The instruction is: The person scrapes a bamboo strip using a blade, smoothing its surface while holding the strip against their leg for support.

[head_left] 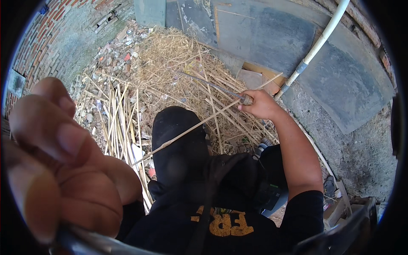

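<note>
The knife (221, 88) is located right of centre, held in the right hand (261, 105); the fingers are closed around its wooden handle (246, 100) and the blade is pointed far and left, an arrangement by which the edge appears to be kept clear of the grip. A stick (189, 131) is laid slantwise over the left knee (174, 121), its near end to the left and its far end beyond the right hand; support is apparently given by the knee. Whether the stick is also gripped by the right hand, or only passed beneath it, cannot be told. The left hand (72, 157) is raised at the near left, close to the lens, with its fingers curled; whether anything is pinched there cannot be told. Loose strips (114, 117) are laid to the left of the knee, roughly aligned, presumably for easy reach. Straw (165, 49) is heaped at the far side, beside rubble (121, 55). The knife tip is hard to separate from the straw. Part of the near left ground is hidden by the left hand. A blurred dark rim (97, 245) is cut off at the near edge; its nature could not be established.
</note>
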{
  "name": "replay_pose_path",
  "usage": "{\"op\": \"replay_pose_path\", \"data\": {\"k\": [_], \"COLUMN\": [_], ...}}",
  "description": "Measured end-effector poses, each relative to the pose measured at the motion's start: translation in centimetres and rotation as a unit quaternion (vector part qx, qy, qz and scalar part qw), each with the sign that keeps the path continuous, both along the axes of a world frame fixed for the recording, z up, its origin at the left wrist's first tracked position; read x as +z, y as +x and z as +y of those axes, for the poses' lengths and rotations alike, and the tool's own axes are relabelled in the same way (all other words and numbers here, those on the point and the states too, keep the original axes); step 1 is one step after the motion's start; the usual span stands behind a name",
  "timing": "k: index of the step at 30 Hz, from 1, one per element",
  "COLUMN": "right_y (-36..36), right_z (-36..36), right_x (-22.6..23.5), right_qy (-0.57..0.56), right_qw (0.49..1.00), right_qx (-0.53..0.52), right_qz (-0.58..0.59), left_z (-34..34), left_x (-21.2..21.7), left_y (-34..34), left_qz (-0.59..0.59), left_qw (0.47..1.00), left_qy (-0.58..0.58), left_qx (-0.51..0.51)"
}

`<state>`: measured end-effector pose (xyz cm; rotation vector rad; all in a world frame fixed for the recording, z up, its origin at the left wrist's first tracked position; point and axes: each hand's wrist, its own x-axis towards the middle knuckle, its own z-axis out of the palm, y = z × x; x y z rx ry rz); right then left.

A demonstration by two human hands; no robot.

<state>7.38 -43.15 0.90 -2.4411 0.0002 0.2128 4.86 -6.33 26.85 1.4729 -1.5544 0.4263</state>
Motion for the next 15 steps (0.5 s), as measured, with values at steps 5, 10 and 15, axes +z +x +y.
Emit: {"op": "replay_pose_path", "data": {"k": [5, 10, 15], "right_y": [1.0, 0.3, 0.5], "right_z": [0.3, -0.4, 0.1], "right_x": [0.1, -0.8, -0.3], "right_qy": [0.009, 0.011, 0.000], "right_qw": [0.999, 1.000, 1.000], "right_qx": [0.031, 0.014, 0.008], "right_qz": [-0.011, -0.014, 0.028], "left_z": [-0.2, -2.0, -2.3], "left_x": [-2.0, -3.7, -3.2], "left_y": [0.7, 0.8, -0.6], "left_qz": [0.019, 0.042, 0.042], "left_qw": [0.997, 0.995, 0.988], "left_qy": [-0.050, -0.083, -0.134], "left_qx": [0.060, 0.031, 0.058]}}
